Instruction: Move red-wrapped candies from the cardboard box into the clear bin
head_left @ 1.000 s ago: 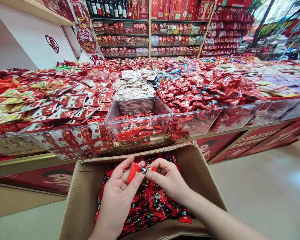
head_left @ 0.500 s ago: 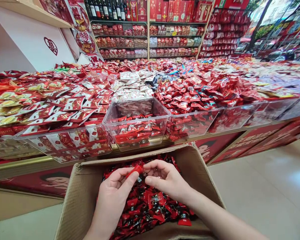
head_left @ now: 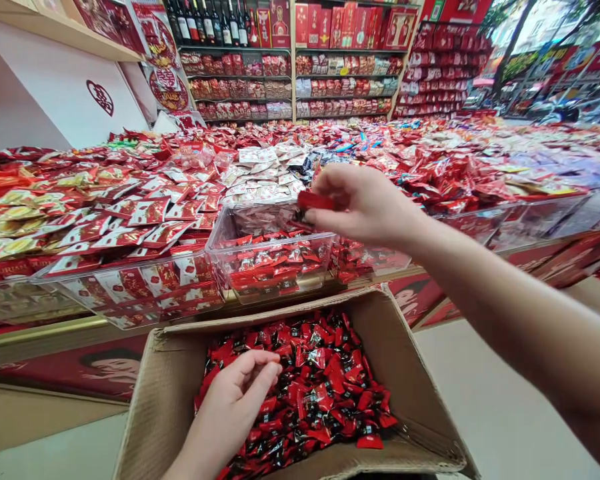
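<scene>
My right hand (head_left: 353, 203) is over the right rear part of a clear plastic bin (head_left: 273, 248), pinching a red wrapped candy (head_left: 316, 201). Red candies (head_left: 275, 257) lie in rows inside this bin. Below it stands an open cardboard box (head_left: 165, 400) holding a heap of red and black wrapped candies (head_left: 313, 400). Over the left part of that heap is my left hand (head_left: 240, 393), its thumb and fingertips brought together; whether anything small is between them cannot be made out.
Bins heaped with red and white packets (head_left: 147, 210) stand left of the clear bin, with white packets (head_left: 265, 170) behind it. More red packets (head_left: 440, 177) lie to the right. Stocked shelves (head_left: 293, 87) rise at the back.
My right hand has moved up and forward from the cardboard box to the clear bin with a red candy. My left hand stays over the box, and the candy at its fingertips is gone.
</scene>
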Tool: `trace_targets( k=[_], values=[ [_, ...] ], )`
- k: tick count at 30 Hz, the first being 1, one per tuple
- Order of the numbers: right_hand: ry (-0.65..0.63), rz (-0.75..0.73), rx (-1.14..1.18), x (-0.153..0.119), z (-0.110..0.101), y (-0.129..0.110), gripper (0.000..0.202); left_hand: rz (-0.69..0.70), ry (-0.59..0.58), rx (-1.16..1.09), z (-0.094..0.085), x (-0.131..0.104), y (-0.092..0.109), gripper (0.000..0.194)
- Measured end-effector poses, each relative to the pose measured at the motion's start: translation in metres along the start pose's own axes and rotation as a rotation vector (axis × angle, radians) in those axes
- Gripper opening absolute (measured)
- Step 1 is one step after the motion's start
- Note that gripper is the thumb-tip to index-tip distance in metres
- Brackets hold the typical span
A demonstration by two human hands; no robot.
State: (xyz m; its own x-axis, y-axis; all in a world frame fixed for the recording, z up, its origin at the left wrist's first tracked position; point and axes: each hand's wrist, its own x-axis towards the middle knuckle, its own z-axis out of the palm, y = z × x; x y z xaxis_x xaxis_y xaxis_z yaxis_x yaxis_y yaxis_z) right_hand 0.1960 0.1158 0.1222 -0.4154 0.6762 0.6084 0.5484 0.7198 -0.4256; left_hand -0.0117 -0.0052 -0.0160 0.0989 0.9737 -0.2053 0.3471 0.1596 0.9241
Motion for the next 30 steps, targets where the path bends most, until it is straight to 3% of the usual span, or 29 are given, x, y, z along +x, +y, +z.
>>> trace_targets(
  k=[2,5,8,10,14,19,26,30],
  values=[
    [-0.159,0.028,-0.173,0.028,0.001,0.013,0.015,-0.004,-0.043,0.058,0.002,0.002,-0.01,0.023],
    [-0.562,0.106,-0.34,0.054,0.016,0.026,0.017,0.024,-0.099,0.151,0.006,0.004,-0.02,0.022],
    [-0.918,0.254,-0.299,0.066,0.035,0.033,0.028,0.045,-0.201,0.304,0.006,0.004,-0.026,0.022],
    [-1.047,0.401,-0.19,0.069,0.044,0.035,0.035,0.031,-0.3,0.459,0.003,0.003,-0.032,0.024],
    [-1.147,0.674,0.03,0.072,0.053,0.041,0.029,-0.025,-0.424,0.68,-0.006,0.002,-0.052,0.029],
    [-1.231,0.729,0.069,0.071,0.062,0.046,0.03,-0.089,-0.508,0.773,-0.009,0.004,-0.077,0.033],
    [-1.208,0.65,0.141,0.067,0.071,0.046,0.031,-0.066,-0.409,0.739,0.003,0.01,-0.084,0.011],
    [-1.326,0.673,0.113,0.067,0.072,0.047,0.029,-0.037,-0.344,0.58,0.002,0.012,-0.073,0.009]
  ],
)
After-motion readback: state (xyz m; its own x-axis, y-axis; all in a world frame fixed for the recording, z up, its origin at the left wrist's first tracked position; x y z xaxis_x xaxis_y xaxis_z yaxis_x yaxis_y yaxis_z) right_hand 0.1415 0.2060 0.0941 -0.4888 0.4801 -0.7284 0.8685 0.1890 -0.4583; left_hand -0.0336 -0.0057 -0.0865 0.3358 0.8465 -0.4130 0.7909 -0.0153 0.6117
